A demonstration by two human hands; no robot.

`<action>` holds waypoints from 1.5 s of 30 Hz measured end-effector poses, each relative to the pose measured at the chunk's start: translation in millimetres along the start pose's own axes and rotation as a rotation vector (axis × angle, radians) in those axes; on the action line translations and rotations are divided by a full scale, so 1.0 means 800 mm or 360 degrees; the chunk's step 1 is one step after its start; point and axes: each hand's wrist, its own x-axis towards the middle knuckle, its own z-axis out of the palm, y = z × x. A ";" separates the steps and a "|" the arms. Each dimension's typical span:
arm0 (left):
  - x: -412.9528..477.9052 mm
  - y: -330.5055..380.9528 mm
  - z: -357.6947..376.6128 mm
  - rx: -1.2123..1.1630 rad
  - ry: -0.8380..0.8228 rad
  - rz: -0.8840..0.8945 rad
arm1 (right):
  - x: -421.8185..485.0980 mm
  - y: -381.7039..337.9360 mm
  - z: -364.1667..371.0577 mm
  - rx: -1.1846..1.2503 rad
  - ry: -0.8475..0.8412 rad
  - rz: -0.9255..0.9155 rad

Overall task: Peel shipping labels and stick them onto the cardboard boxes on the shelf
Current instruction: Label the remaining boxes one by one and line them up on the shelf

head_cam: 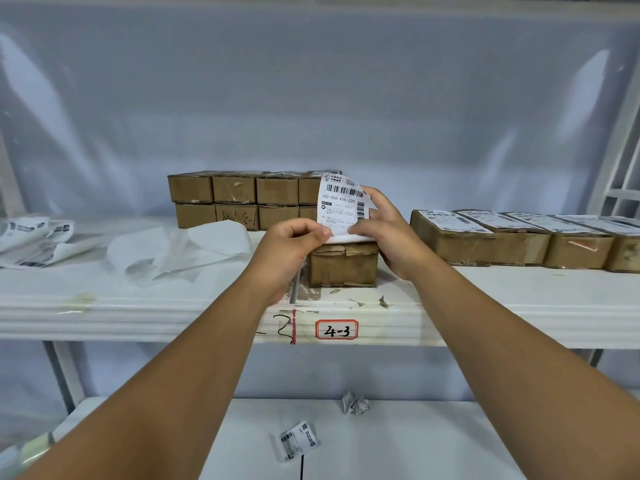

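A white shipping label (pixel 341 202) with barcodes stands upright above a small cardboard box (pixel 343 265) on the shelf (pixel 173 306). My left hand (pixel 294 244) pinches the label's lower left edge and its backing. My right hand (pixel 384 230) pinches the lower right edge, fingers curled behind the label. The lower part of the paper bends over the box top. Behind, two layers of plain cardboard boxes (pixel 235 200) form a stack. At the right, a row of boxes (pixel 519 240) carries labels on top.
Crumpled white backing paper (pixel 187 251) lies left of the box. Loose label sheets (pixel 31 242) lie at the far left. The shelf front bears a "4-3" tag (pixel 336 329). On the lower shelf lie a crumpled paper ball (pixel 355 403) and a discarded label (pixel 296 441).
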 end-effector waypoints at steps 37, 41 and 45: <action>-0.004 0.004 0.001 0.0175 -0.0026 0.0040 | -0.007 -0.003 0.000 0.0056 -0.0076 -0.0035; -0.004 0.005 0.003 0.0180 -0.0025 0.0035 | -0.007 -0.004 0.000 0.0060 -0.0096 -0.0041; -0.004 0.004 0.003 0.0178 -0.0011 0.0016 | -0.006 0.001 0.000 0.0017 -0.0109 -0.0026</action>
